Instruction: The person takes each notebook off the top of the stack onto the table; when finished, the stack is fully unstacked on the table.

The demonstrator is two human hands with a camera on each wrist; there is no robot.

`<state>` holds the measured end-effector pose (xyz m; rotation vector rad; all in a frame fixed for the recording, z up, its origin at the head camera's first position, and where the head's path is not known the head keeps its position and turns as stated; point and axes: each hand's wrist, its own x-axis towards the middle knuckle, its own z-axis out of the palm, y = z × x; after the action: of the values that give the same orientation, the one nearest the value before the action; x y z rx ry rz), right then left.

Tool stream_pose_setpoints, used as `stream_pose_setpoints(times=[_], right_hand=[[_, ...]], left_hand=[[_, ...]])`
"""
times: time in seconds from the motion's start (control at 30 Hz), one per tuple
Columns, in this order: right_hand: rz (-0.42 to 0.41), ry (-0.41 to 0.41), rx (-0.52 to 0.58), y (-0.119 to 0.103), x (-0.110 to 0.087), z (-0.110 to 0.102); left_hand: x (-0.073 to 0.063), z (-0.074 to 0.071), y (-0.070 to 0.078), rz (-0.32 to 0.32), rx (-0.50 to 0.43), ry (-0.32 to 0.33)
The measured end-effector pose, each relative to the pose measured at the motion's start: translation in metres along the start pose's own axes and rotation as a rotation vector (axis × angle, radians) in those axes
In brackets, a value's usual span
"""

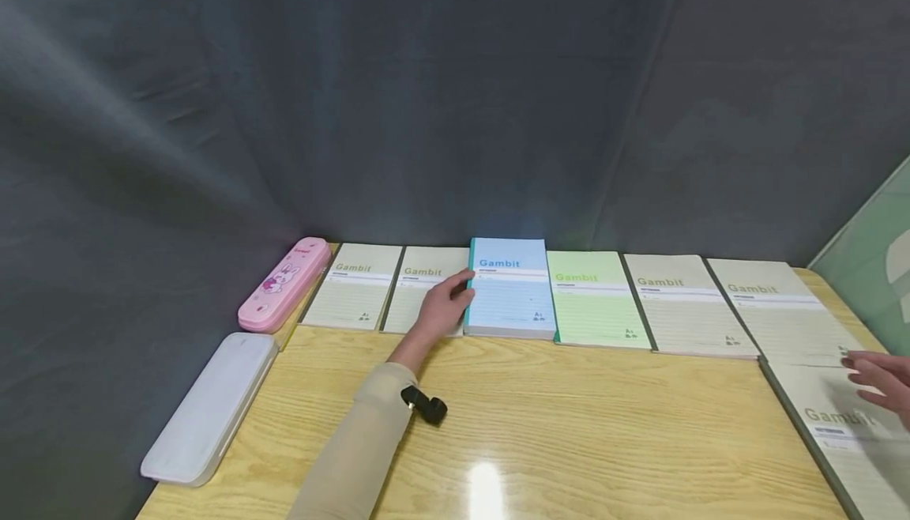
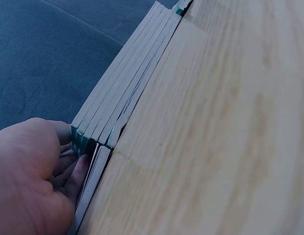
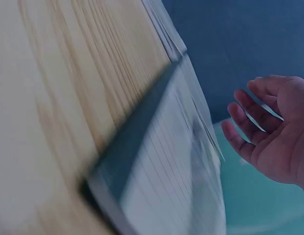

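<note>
A stack of blue notebooks (image 1: 508,291) with teal spines stands in the middle of the row, against the dark curtain. At its left edge is my left hand (image 1: 446,304), fingertips right at the spines. The left wrist view shows several layered notebooks (image 2: 127,78), with the fingers and thumb (image 2: 77,178) by their spine end. My right hand (image 1: 884,378) is over the front-right notebook (image 1: 846,441), which has a pale cover and dark spine. Its fingers are apart and loosely bent in the right wrist view, nothing between them.
Two pale notebooks (image 1: 353,287) lie left of the stack, the nearer one partly under my hand. To the right lie a green notebook (image 1: 597,307) and two more pale ones (image 1: 686,314). A pink pencil case (image 1: 287,283) and a white case (image 1: 209,409) line the left edge.
</note>
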<state>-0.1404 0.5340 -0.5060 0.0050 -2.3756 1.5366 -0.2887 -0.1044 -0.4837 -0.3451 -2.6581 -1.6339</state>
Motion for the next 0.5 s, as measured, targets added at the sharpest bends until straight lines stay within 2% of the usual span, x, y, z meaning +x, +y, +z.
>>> stream_pose_setpoints(times=[0.03, 0.1, 0.17, 0.23, 0.37, 0.5], right_hand=[[-0.019, 0.019, -0.016, -0.031, -0.008, 0.021], [-0.004, -0.01, -0.05, -0.061, -0.008, 0.042], [0.039, -0.053, -0.103, -0.081, -0.005, 0.058], [0.057, -0.101, -0.169, -0.095, 0.0, 0.071], [0.034, -0.17, -0.255, -0.114, 0.017, 0.094], [-0.01, -0.216, -0.23, -0.126, 0.037, 0.119]], left_hand=[[0.0, 0.0, 0.0, 0.002, 0.0, -0.001], [0.0, 0.001, -0.001, 0.003, 0.0, -0.001], [0.0, 0.001, 0.0, 0.006, -0.006, 0.0], [-0.001, 0.001, 0.0, 0.007, -0.009, -0.002], [-0.001, 0.001, 0.001, 0.014, -0.01, -0.005], [-0.001, 0.0, 0.0, 0.006, -0.007, -0.006]])
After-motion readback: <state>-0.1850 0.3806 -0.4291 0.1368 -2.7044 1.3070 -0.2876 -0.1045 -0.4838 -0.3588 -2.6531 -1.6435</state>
